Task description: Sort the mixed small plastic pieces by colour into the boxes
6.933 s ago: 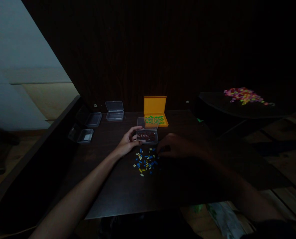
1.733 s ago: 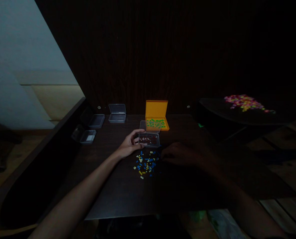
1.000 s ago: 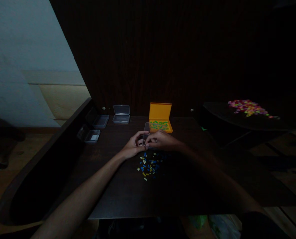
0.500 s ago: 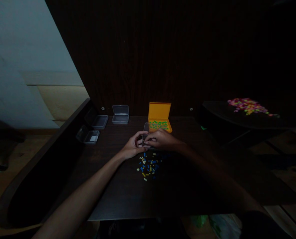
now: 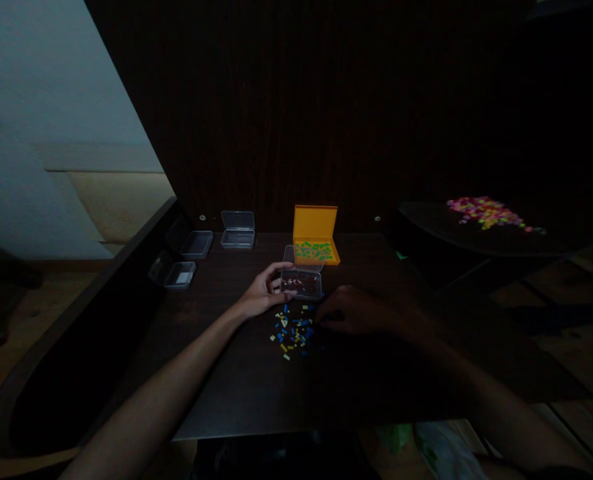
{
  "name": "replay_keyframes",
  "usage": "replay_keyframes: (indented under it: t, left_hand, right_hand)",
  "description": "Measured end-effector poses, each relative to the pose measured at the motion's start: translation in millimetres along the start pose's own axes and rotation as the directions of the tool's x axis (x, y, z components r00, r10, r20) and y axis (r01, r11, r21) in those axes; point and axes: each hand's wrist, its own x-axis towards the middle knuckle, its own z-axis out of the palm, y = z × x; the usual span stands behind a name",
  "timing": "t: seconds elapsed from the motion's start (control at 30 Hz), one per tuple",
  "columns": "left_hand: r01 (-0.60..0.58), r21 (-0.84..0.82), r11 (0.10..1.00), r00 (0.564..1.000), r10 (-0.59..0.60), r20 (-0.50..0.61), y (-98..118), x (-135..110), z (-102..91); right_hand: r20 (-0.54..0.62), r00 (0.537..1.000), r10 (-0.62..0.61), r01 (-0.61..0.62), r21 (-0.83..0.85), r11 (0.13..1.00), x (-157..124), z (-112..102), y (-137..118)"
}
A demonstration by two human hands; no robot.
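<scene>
Mid-table, small clear plastic box; left hand fingers clasp its left end. Just nearer, scattered blue-and-yellow bricks; right hand at their right edge, shadowed, finger spread unreadable.

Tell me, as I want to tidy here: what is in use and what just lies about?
In use: left hand, clear box of red pieces it holds, right hand, blue and yellow pieces.
Lying about: orange box of green pieces, clear boxes at left, pink and yellow pile.
</scene>
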Motion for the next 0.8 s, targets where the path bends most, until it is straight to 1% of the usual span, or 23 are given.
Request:
replay_keyframes:
  t: [0.1, 0.2, 0.4, 0.6, 0.8]
  left_hand:
    - [0.000, 0.015, 1.000, 1.000, 0.000, -0.006, 0.8, -0.1, 0.1]
    - [0.006, 0.021, 1.000, 1.000, -0.006, -0.015, 1.9, -0.3, 0.5]
    - [-0.008, 0.017, 1.000, 1.000, 0.008, -0.005, 0.8, 0.4, -0.3]
    - [-0.005, 0.003, 1.000, 1.000, 0.005, -0.012, -0.7, 1.2, -0.3]
    - [0.001, -0.002, 1.000, 1.000, -0.001, 0.000, -1.8, 2.1, -1.5]
  right_hand:
    - [0.038, 0.999, -0.009, 0.008, 0.033, 0.999, -2.2, 6.9, -2.0]
    - [0.049, 0.999, 0.005, -0.007, 0.026, 1.000, -2.8, 9.7, -3.9]
    - [0.040, 0.998, 0.050, -0.050, -0.012, 0.999, -2.1, 11.1, -3.5]
    - [0.032, 0.999, 0.016, -0.016, 0.010, 1.000, -1.8, 10.7, -5.1]
    - [0.066, 0.997, 0.026, -0.026, 0.001, 1.000, -6.4, 12.5, -7.2]
